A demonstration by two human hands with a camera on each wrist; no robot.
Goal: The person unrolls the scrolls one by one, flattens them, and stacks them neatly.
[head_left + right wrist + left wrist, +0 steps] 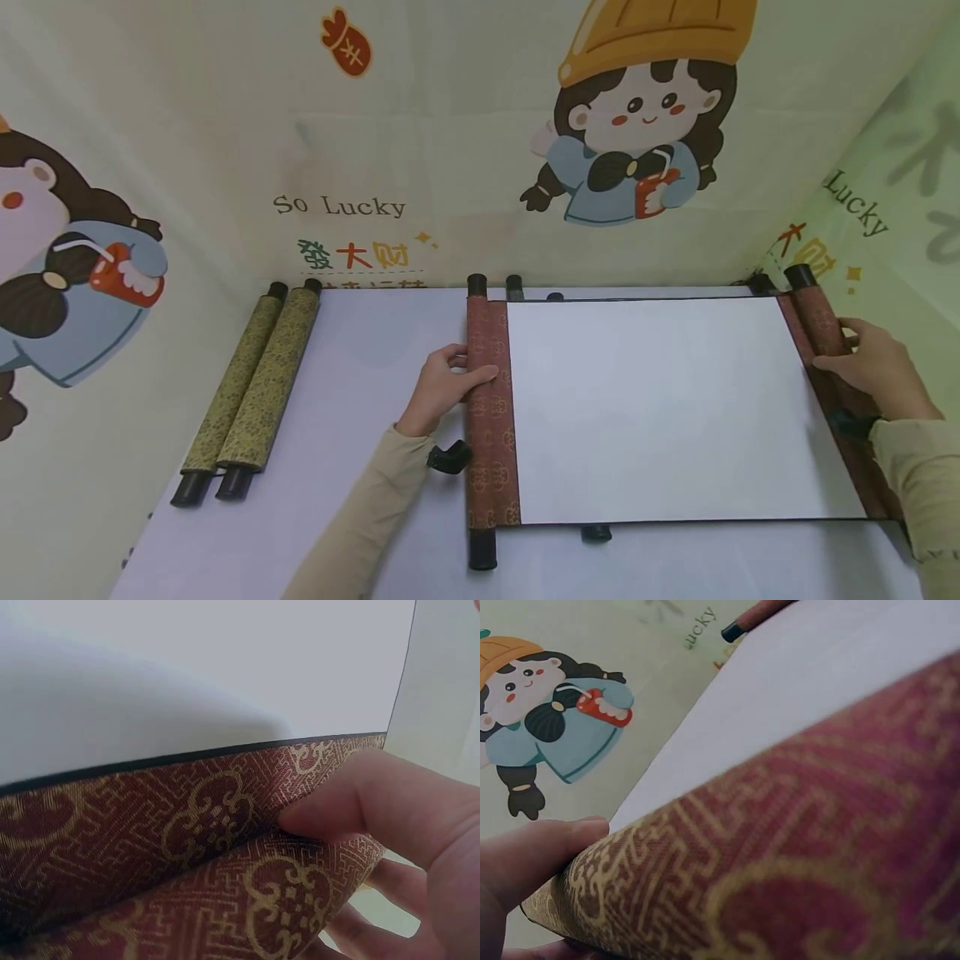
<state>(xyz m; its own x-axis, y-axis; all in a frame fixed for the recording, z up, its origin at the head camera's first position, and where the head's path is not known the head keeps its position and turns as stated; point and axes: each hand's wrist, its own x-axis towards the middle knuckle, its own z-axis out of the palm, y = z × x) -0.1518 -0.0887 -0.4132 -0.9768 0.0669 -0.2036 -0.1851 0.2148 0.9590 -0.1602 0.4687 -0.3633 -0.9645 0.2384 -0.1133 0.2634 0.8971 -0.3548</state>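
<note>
A hanging scroll [660, 408] lies unrolled between both hands, its blank white middle bordered by dark red brocade with gold patterns. Black knobs cap its two rolled ends. My left hand [442, 387] grips the left roll [477, 467], thumb on top and fingers round the outer side. On the far right, my right hand [873, 367] holds the right roll [817, 321], which tilts up at its far end. In the right wrist view, the thumb presses the brocade [289, 900] where it curls into the roll, with fingers behind it.
Two rolled scrolls in green-gold cloth [273, 375] lie side by side at the left of the white table [360, 333]. Black knobs [596, 533] stick out from beneath the unrolled scroll. A printed cloth [450, 150] hangs behind and at the sides.
</note>
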